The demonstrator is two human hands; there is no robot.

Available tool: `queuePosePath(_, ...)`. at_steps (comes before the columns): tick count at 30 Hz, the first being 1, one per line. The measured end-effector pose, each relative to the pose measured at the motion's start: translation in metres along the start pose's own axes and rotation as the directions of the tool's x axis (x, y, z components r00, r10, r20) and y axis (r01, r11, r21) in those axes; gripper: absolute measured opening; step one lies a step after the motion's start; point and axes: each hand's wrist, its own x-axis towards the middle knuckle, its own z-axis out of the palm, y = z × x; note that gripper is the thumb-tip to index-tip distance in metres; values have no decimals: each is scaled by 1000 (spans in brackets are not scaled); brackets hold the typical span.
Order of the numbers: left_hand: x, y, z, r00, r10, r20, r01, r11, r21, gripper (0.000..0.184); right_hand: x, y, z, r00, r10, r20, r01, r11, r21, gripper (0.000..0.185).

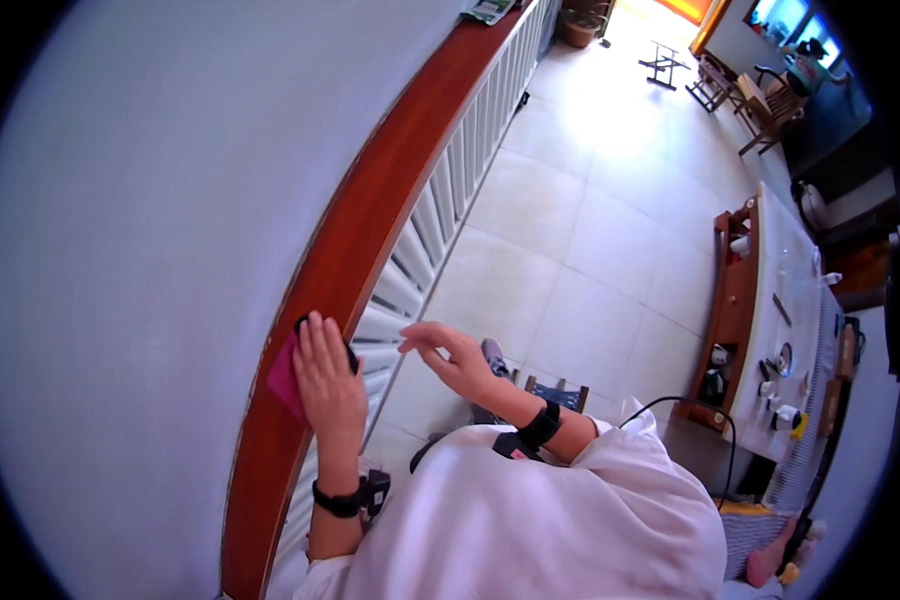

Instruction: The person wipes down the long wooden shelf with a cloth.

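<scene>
My left hand (328, 385) lies on the reddish-brown wooden ledge (395, 155), fingers straight and close together, pressed onto a pink cloth (287, 382). Part of the cloth sticks out to the left of the hand; what lies under the palm is hidden. Something black (352, 358) shows at both sides of the fingers, and I cannot make out what it is. In the air to the right of the ledge, my right hand (457, 362) holds nothing, its fingers loosely bent and apart. Both wrists wear black bands.
Below the ledge runs a white radiator (425, 240). A green packet (488, 10) lies at the ledge's far end. To the right stands a wooden cabinet table (735, 290) with small items on top. Chairs (765, 105) and a potted plant (580, 28) are farther off. A small stool (557, 394) is near my feet.
</scene>
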Motion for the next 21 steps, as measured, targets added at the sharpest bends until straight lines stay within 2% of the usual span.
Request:
queuePosePath(1, 23, 12, 5, 999, 16, -49, -18, 998, -53, 76, 3, 4, -10, 997, 69, -37, -68, 997, 22, 27)
queuePosePath(3, 68, 33, 19, 998, 39, -58, -41, 999, -23, 76, 19, 4, -31, 984, 151, -90, -150, 989, 17, 28)
queuePosePath(4, 91, 45, 22, 997, 48, -63, -49, 999, -15, 75, 28, 6, -39, 984, 147, -102, -146, 989, 21, 28)
queuePosePath(6, 133, 65, 32, 996, 52, -66, -54, 998, -34, 74, 43, 12, -51, 963, 142, -228, -134, 990, 49, 28)
queuePosePath(8, 169, 82, 41, 993, 61, -99, -68, 995, -76, 70, 58, 19, -67, 960, 176, -218, -171, 984, 43, 31)
queuePosePath(10, 189, 87, 39, 996, 58, -71, -67, 989, -131, 70, 76, 27, -71, 932, 193, -308, -134, 970, 200, 36)
queuePosePath(11, 193, 81, 38, 994, 66, -84, -97, 887, -451, 70, 82, 30, -71, 938, 201, -282, -104, 940, 326, 39)
queuePosePath(12, 199, 76, 37, 993, 72, -98, -121, 684, -719, 69, 91, 30, -72, 939, 206, -275, -109, 938, 329, 39)
queuePosePath(14, 194, 65, 10, 1000, 28, 4, -6, 336, -942, 63, 107, 28, -68, 921, 185, -344, -36, 917, 396, 40)
queuePosePath(15, 187, 58, 3, 999, 9, -40, -40, 426, -904, 58, 111, 27, -67, 918, 146, -369, -41, 960, 277, 48)
queuePosePath(16, 177, 51, -3, 996, -7, -84, -69, 514, -855, 54, 113, 19, -68, 919, 151, -363, -47, 959, 281, 48)
queuePosePath(17, 167, 43, -8, 991, -14, -131, -97, 597, -797, 50, 115, 8, -66, 916, -109, -387, 94, 994, -57, 51)
queuePosePath(18, 158, 36, -11, 984, -14, -180, -124, 673, -729, 46, 116, 3, -65, 874, -362, -324, 226, 893, -389, 55)
queuePosePath(19, 149, 31, -12, 973, -10, -230, -147, 740, -656, 43, 114, 3, -59, 876, -420, -237, 308, 866, -394, 56)
queuePosePath(20, 139, 27, -10, 973, -9, -230, -149, 739, -657, 43, 114, 1, -53, 891, -445, -91, 380, 840, -387, 52)
queuePosePath(21, 130, 24, -7, 977, -26, -213, -106, 805, -584, 41, 114, 0, -45, 911, -413, -24, 369, 837, -404, 53)
